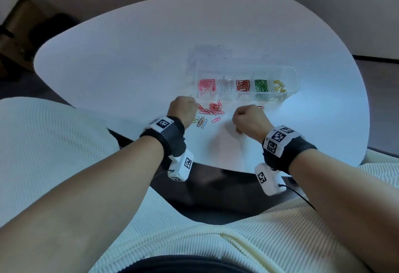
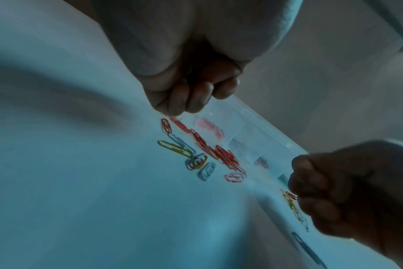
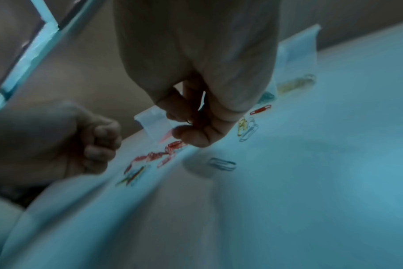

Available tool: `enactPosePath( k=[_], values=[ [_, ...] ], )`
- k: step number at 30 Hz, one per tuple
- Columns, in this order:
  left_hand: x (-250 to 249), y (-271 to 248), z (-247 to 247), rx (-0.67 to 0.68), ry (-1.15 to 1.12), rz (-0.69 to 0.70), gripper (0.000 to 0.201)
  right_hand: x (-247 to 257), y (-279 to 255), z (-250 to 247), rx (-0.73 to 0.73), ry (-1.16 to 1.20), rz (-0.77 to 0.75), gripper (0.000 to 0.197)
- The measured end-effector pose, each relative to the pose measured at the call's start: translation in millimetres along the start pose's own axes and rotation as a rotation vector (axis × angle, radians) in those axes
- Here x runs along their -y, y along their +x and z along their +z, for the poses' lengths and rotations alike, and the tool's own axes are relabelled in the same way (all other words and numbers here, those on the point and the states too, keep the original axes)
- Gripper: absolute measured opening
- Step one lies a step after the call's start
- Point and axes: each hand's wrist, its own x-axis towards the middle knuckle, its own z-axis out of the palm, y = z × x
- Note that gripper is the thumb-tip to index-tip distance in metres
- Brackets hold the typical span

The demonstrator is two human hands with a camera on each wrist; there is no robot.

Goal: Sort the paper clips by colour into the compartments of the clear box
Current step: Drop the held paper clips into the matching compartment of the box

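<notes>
Both hands are curled into loose fists low over the white desk [image 1: 108, 61], a little apart from each other. The left hand [image 1: 182, 108] has its fingertips [image 2: 175, 109] bunched together right at the end of a red paper clip [image 2: 179, 124]; whether it actually pinches the clip cannot be told. The right hand [image 1: 250, 119] has its fingers folded in against the thumb [image 3: 193, 135], and a thin bit of wire seems to show between them, too blurred to be sure.

Between the two hands, closer to the left one, lies a heap of loose paper clips [image 1: 212, 109], mostly red and pink, with some yellow and blue ones on its near side. A single red clip [image 1: 260, 107] lies just beyond the right hand.

Beyond both hands stands the clear box [image 1: 293, 78], its compartments holding pink, clear, red, green and yellow clips in turn, left to right.
</notes>
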Motion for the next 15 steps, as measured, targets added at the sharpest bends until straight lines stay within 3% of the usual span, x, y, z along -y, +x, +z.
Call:
enactPosePath(
  k=[4, 7, 10, 15],
  values=[
    [-2.2, 0.0, 6.6, 0.031, 0.127, 0.112, 0.016, 15.7, -1.4, 2.0, -0.016, 0.633, 0.13, 0.029],
    [2.9, -4.8, 15.8, 0.134, 0.287, 0.211, 0.024, 26.3, -4.7, 7.9, 0.036, 0.767, 0.133, 0.032],
    [13.6, -2.0, 20.7, 0.192, 0.4, 0.273, 0.039, 31.8, -3.2, 7.1, 0.055, 0.562, 0.037, 0.025],
    [12.3, -4.2, 20.5, 0.193, 0.432, 0.331, 0.032, 22.4, 2.5, 11.3, 0.01, -0.078, -0.094, 0.034]
  ],
)
